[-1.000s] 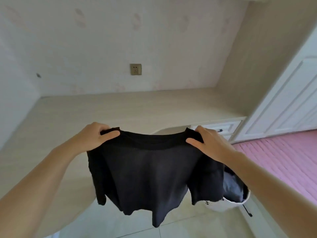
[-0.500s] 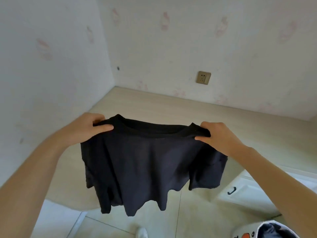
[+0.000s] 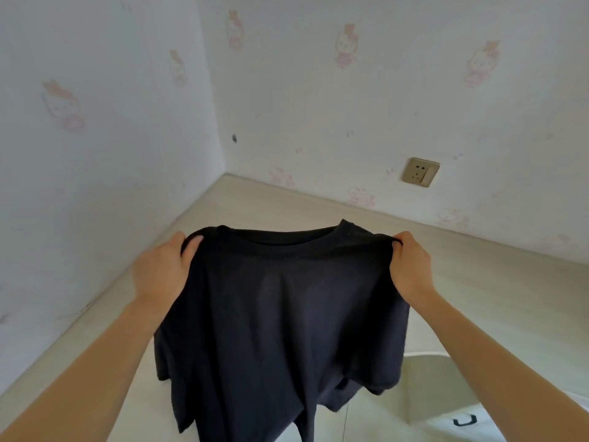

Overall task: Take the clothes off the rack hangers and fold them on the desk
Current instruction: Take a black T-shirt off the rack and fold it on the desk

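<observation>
Two walls meet in a corner ahead, both papered in pale white with faint pink cartoon figures, and a pale wood-grain worktop runs along their foot. On the right-hand wall a beige wall socket sits a little above the worktop, and a small dark mark shows near the corner. At the lower right the worktop's curved front edge gives way to a tiled floor, and a white drawer front with a dark handle shows at the bottom right.

Held up in the air over the near part of the worktop is a black T-shirt, spread flat and facing the camera. Its neckline is at the top, pointing away toward the corner, and its hem hangs downward past the bottom of the view, so its long axis runs from top to bottom. The shoulder line runs side to side, tilted slightly, and a short sleeve droops on each side.

The left hand grips the shirt's left shoulder, fingers curled over the fabric edge. The right hand pinches the right shoulder, with the cloth bunched between thumb and fingers. Both bare forearms reach in from the lower corners.
</observation>
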Action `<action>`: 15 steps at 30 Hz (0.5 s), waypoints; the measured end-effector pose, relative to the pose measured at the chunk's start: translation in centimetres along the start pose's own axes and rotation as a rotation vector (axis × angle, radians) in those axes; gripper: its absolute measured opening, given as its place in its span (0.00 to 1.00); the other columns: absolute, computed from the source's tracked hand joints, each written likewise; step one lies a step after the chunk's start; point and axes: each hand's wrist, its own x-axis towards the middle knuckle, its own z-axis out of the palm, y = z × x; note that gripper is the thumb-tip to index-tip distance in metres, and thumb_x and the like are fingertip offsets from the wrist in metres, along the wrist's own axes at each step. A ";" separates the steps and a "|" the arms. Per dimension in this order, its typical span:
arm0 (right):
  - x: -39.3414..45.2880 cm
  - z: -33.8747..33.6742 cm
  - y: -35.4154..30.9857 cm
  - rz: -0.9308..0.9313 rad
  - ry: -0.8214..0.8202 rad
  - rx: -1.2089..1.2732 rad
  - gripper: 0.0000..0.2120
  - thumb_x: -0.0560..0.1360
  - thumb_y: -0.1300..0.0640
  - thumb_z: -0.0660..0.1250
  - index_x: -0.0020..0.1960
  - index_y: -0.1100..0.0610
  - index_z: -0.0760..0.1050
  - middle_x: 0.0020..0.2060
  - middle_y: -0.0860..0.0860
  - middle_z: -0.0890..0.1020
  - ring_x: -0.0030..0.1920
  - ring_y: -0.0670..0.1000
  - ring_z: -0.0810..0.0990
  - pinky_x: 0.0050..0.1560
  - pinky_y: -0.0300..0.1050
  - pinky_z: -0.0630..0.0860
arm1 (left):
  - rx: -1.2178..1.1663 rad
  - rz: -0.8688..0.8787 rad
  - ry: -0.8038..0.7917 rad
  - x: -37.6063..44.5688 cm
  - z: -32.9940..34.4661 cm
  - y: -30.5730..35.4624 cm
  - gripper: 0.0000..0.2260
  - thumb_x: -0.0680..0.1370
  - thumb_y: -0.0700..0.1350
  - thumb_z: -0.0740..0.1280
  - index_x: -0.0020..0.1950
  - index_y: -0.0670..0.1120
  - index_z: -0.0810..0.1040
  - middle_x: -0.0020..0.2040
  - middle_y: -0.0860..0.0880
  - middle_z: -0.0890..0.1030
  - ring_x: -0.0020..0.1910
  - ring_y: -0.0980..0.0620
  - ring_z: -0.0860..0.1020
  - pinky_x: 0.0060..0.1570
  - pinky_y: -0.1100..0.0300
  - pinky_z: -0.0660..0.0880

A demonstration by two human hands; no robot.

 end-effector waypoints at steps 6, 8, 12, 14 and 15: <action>6.3 2.5 0.7 -0.368 0.001 -0.501 0.10 0.82 0.56 0.53 0.45 0.58 0.66 0.37 0.53 0.73 0.37 0.55 0.70 0.36 0.51 0.71 | 0.101 0.056 -0.122 4.8 4.5 -2.7 0.21 0.78 0.56 0.62 0.33 0.41 0.69 0.21 0.45 0.69 0.20 0.41 0.71 0.25 0.60 0.64; 8.8 3.2 0.8 -0.445 0.002 -0.561 0.10 0.82 0.56 0.55 0.43 0.58 0.66 0.35 0.52 0.72 0.35 0.55 0.69 0.34 0.50 0.68 | 0.124 0.085 -0.156 6.6 6.2 -3.3 0.20 0.79 0.53 0.63 0.34 0.41 0.70 0.21 0.45 0.69 0.20 0.41 0.72 0.24 0.60 0.64; 14.9 6.9 0.3 -0.457 -0.093 -0.600 0.09 0.82 0.54 0.54 0.45 0.57 0.64 0.36 0.52 0.72 0.36 0.54 0.71 0.35 0.50 0.70 | 0.173 0.071 -0.269 10.8 11.3 -4.4 0.13 0.80 0.46 0.62 0.39 0.39 0.71 0.24 0.44 0.72 0.22 0.41 0.73 0.25 0.57 0.67; 17.4 9.3 0.6 -0.454 -0.143 -0.611 0.08 0.82 0.54 0.54 0.47 0.58 0.65 0.36 0.52 0.72 0.35 0.55 0.72 0.36 0.50 0.71 | 0.169 0.126 -0.310 12.1 14.1 -5.0 0.12 0.80 0.44 0.62 0.39 0.41 0.67 0.23 0.48 0.68 0.19 0.45 0.69 0.22 0.57 0.67; 19.4 11.2 0.9 -0.475 -0.165 -0.624 0.08 0.82 0.55 0.55 0.47 0.59 0.65 0.35 0.52 0.71 0.33 0.54 0.71 0.33 0.49 0.70 | 0.175 0.138 -0.328 12.7 16.2 -5.5 0.12 0.81 0.44 0.61 0.40 0.42 0.66 0.24 0.50 0.66 0.19 0.46 0.67 0.20 0.59 0.65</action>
